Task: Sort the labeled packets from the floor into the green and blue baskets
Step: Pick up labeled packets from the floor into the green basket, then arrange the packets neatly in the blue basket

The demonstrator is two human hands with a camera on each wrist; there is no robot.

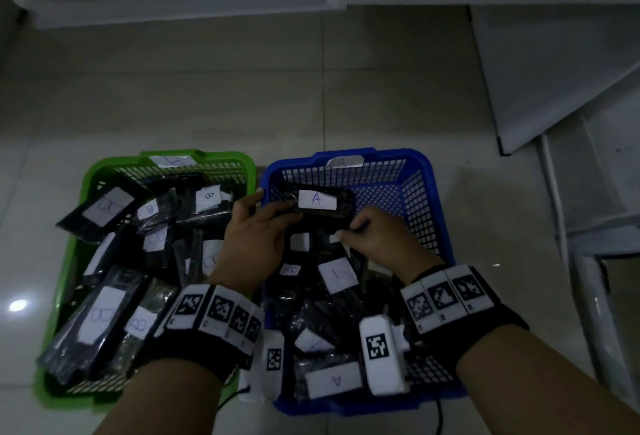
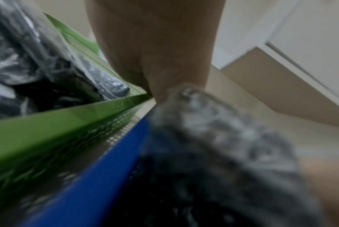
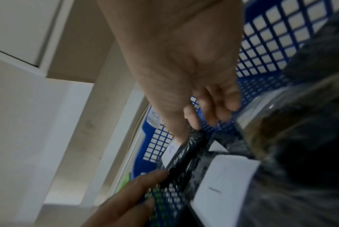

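Held packet: a dark plastic packet with a white "A" label [image 1: 317,199] was held above the far half of the blue basket [image 1: 437,199], in the middle of the head view, not yet laid down.
Left hand: the left hand [image 1: 254,240] was seen with its fingers [image 1: 250,202] curled round the packet's left end, near the rim between the two baskets.
Right hand: the right hand [image 1: 377,240] was closed on the packet's lower right edge; in the right wrist view its fingers [image 3: 191,118] were pinched on the crinkled plastic.
Blue basket contents: packets marked "A" were piled in the lower half of the basket; a tag marked "A" was fixed to the far rim.
Green basket: the green basket [image 1: 83,199], at the left of the head view, was heaped with packets marked "B", several leaning over its near rim.
Floor: no loose packet could be made out on the tiled floor [image 1: 311,95], so the sort was judged nearly done.
Risk, wrong side: the left end of the packet was close to the shared rim, so an early release there could let it tip towards the green basket.
Risk, slip: the film looked slick, and an uneven release could let it slide off the pile.
Risk, overflow: the heaped "B" packets at the lower left could be nudged out by the left forearm.
Risk, misreading: dim light and blurred wrist views made labels hard to check.
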